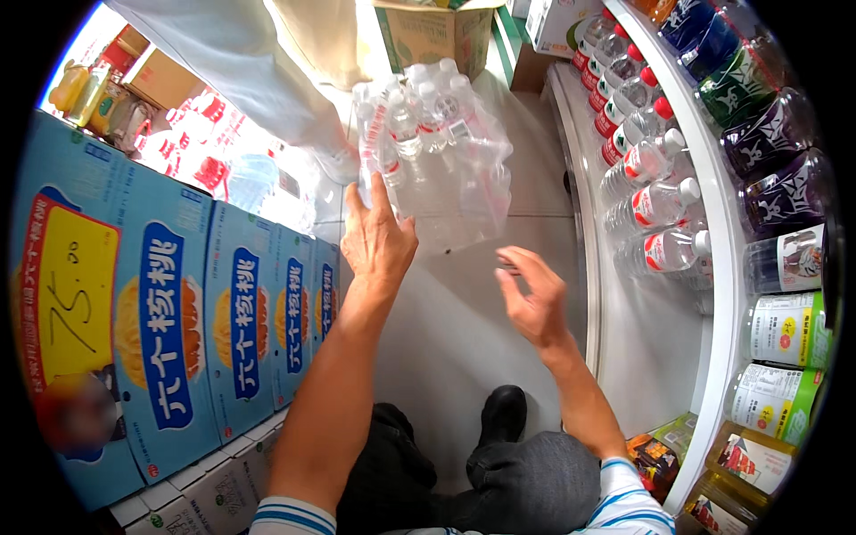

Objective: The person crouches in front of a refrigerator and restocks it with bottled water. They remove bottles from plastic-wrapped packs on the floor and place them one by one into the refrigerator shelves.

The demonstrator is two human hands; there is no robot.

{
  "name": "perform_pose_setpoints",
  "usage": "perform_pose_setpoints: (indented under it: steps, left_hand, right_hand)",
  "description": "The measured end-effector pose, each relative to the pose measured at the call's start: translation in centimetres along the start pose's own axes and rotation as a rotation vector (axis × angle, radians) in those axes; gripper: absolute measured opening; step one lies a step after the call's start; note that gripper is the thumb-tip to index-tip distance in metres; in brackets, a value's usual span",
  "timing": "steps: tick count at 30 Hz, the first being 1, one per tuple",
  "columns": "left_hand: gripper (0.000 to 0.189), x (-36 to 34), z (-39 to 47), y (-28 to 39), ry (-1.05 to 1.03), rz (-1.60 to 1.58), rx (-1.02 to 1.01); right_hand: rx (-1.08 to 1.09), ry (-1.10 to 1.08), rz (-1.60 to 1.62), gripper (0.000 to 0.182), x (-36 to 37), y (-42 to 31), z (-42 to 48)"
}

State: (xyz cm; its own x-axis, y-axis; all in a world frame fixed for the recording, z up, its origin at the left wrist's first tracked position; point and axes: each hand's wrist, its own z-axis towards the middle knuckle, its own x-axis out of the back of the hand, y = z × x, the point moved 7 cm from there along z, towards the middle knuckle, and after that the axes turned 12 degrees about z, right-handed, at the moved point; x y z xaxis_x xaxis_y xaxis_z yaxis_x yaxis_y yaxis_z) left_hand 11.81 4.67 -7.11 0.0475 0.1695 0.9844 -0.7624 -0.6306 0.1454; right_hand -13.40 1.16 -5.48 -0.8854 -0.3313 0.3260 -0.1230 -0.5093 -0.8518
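Observation:
On the floor ahead stands an opened pack of clear water bottles with white caps (404,124), grouped at its far end. Loose transparent plastic film (485,190) surrounds them and sags over the near part of the pack. My left hand (378,241) is at the film's near left edge, fingers apart; whether it touches the film is hard to tell. My right hand (535,294) hovers nearer to me on the right, thumb and fingers curved with a gap between them and nothing held. On the lower shelf to the right, water bottles (652,204) stand in a row.
Blue drink cartons (167,321) are stacked along the left, one bearing a yellow price sign (77,294). A white shelf edge (719,267) with drinks above it bounds the right. Another person's leg (267,73) and a cardboard box (435,40) are beyond the pack.

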Motion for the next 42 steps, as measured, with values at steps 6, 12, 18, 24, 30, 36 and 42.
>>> perform_pose_setpoints:
  steps: [6, 12, 18, 24, 30, 36, 42]
  left_hand:
    - [0.031, -7.2, 1.1, -5.3, -0.513, -0.39, 0.363]
    - [0.011, -3.9, -1.8, -3.5, -0.6, -0.279, 0.015]
    - [0.01, -0.4, -5.9, -1.3, -0.891, -0.229, -0.234]
    - [0.015, 2.4, -11.8, 2.8, -1.094, 0.082, -0.603]
    - [0.013, 4.7, -15.5, 5.0, -0.941, 0.26, -0.865]
    - [0.02, 5.4, -7.9, 5.5, -0.293, -0.104, -0.476]
    - [0.037, 0.9, -3.0, 5.2, -0.261, 0.053, -0.475]
  right_hand:
    - [-0.196, -0.193, 0.274, 0.04, -11.4, 5.2, 6.8]
    - [-0.237, -0.251, 0.076, 0.059, -14.2, 7.5, 10.0]
    - [-0.107, -0.066, -0.137, 0.056, -13.6, 6.1, 9.8]
    - [-0.047, -0.164, -0.145, 0.063, -13.5, 5.0, 8.3]
    - [-0.28, -0.347, -0.16, 0.071, -13.4, 4.6, 4.7]
    - [-0.058, -0.341, -0.343, 0.036, -12.6, 6.1, 2.8]
    - [-0.078, -0.246, -0.39, 0.026, -11.6, 7.4, 0.7]
